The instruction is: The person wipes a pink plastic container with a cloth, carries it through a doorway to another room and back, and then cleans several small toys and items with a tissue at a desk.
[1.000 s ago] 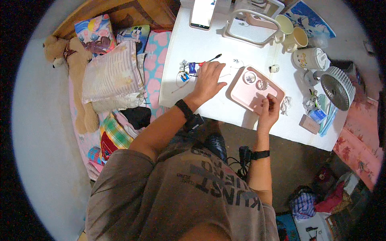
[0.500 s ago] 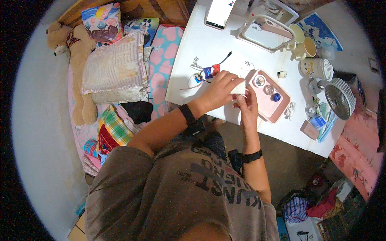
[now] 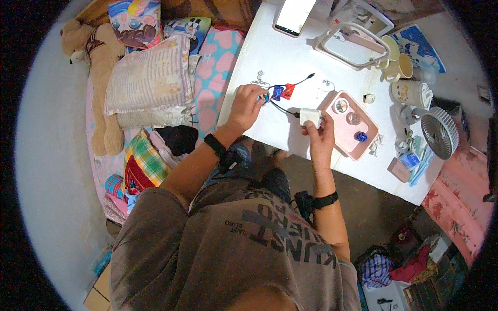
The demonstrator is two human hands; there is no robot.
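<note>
My right hand [image 3: 320, 136] grips a white power adapter [image 3: 310, 118], thumb on its near face, just left of a pink tray [image 3: 369, 122]. A black cable [image 3: 282, 108] runs from the adapter's left side toward my left hand [image 3: 246, 108]. My left hand's fingers are bent down over a small blue-and-white item [image 3: 265, 98], mostly hidden beneath them; whether they also hold the cable is unclear. Just right of these fingertips lie a blue packet [image 3: 278, 93] and a red packet [image 3: 288, 92]. The cable's other plug [image 3: 310, 76] lies farther back on the table.
The tray holds small round items and a blue wrapped piece [image 3: 360, 136]. Behind stand a mirror [image 3: 353, 46], a phone [image 3: 293, 18] and yellow mugs [image 3: 402, 67]. At right are a small fan [image 3: 439, 133] and a pinkish box [image 3: 398, 170]. A bed with pillows [image 3: 150, 80] adjoins the left.
My left hand has left the adapter and moved left to the small items. The adapter stays in my right hand, now plainly seen with the cable running from it.
</note>
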